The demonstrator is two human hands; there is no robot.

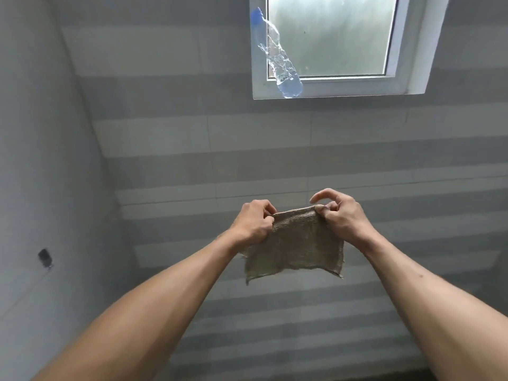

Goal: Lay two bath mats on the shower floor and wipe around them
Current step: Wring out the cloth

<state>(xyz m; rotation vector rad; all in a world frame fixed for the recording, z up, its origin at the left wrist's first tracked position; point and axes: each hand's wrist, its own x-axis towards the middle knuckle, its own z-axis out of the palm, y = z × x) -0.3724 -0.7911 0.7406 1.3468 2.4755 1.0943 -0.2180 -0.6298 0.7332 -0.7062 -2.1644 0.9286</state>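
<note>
Your left hand (254, 221) pinches the left top corner of the small brown cloth (294, 243), and your right hand (342, 215) pinches the right top corner. The cloth hangs in the air between them, in front of the striped tile wall (275, 138). Hold both corners tight and pull it flat before you wipe. No mats or floor show. Far up, a plastic bottle (277, 59) leans in the window (330, 37).
</note>
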